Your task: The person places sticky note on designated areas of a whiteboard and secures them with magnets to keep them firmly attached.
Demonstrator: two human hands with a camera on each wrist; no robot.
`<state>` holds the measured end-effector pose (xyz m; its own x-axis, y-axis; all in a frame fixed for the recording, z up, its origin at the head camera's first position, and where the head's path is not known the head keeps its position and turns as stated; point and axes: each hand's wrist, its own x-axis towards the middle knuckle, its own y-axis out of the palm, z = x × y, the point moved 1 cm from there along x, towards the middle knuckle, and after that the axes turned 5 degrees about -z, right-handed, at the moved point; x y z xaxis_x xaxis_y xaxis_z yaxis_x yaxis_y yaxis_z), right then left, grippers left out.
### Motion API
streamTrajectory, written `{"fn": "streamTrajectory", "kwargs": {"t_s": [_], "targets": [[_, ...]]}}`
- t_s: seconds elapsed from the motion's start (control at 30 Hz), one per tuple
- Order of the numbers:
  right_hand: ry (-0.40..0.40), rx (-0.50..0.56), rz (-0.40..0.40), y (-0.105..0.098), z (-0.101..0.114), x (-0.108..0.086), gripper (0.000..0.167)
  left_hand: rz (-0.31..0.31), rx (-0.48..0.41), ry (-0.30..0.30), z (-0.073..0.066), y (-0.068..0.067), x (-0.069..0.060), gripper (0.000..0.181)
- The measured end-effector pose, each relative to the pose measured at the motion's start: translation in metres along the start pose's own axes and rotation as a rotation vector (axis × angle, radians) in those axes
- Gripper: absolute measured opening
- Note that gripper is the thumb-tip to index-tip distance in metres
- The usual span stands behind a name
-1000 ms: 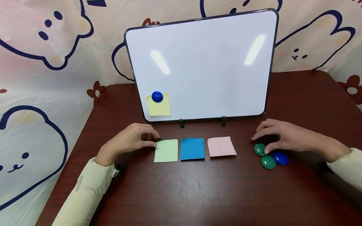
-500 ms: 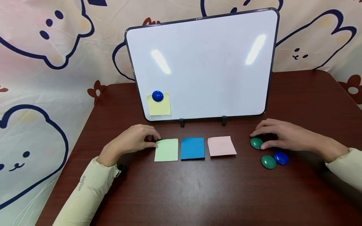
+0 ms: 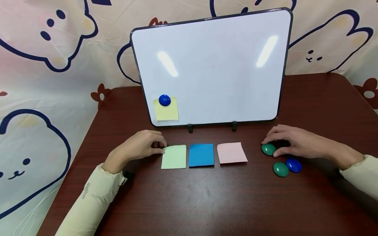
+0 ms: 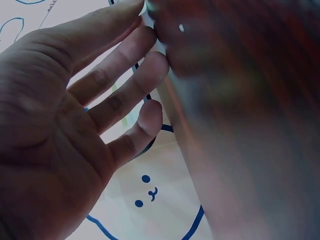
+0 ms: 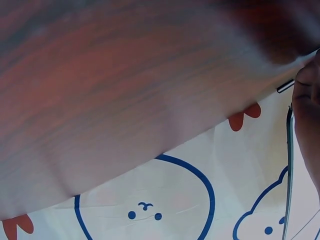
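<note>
My right hand [image 3: 290, 141] pinches a round green magnet [image 3: 268, 149] between thumb and fingertips, low over the table. Just below that hand lie a second green magnet [image 3: 281, 169] and a blue magnet [image 3: 293, 165], side by side. My left hand [image 3: 137, 147] rests at the upper left corner of a pale green sticky note [image 3: 174, 157], its thumb and fingertips apart at the edge. In the left wrist view the fingers [image 4: 145, 117] are loosely bent. A blue sticky note [image 3: 201, 155] and a pink one [image 3: 231, 153] lie to the right in a row.
Behind the notes stands a whiteboard [image 3: 212, 72] on small black feet [image 3: 190, 128]. At its lower left, a blue magnet [image 3: 164, 100] holds a yellow sticky note [image 3: 166, 113]. A patterned cloth [image 3: 59, 95] hangs behind the dark wooden table [image 3: 195, 200].
My right hand has taken the upper green magnet and shifted it slightly up and left, away from the other two. The left hand has hardly moved.
</note>
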<state>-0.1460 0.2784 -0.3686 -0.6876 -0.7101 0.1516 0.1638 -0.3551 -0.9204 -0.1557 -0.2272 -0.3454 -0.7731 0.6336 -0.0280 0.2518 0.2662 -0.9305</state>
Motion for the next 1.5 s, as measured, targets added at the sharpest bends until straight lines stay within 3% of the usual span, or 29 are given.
{"fn": "streamTrajectory", "kwargs": {"t_s": [0.43,0.87,1.17,1.5], "targets": [[0.011,0.024,-0.027,-0.0027,0.0023,-0.0021,0.044,-0.003,0.016,0.013,-0.0010,0.0013,0.0009,0.012],[0.007,0.003,-0.061,-0.0034,0.0024,-0.0025,0.046,-0.068,-0.020,0.077,-0.0025,-0.0020,0.0009,0.014],[0.016,-0.006,-0.072,-0.0046,0.0035,-0.0012,0.046,-0.062,-0.064,0.086,-0.0025,-0.0037,-0.0004,0.014],[0.027,-0.015,-0.073,-0.0039,0.0026,-0.0014,0.046,-0.174,-0.096,0.116,0.0009,-0.0060,-0.0014,0.017]]}}
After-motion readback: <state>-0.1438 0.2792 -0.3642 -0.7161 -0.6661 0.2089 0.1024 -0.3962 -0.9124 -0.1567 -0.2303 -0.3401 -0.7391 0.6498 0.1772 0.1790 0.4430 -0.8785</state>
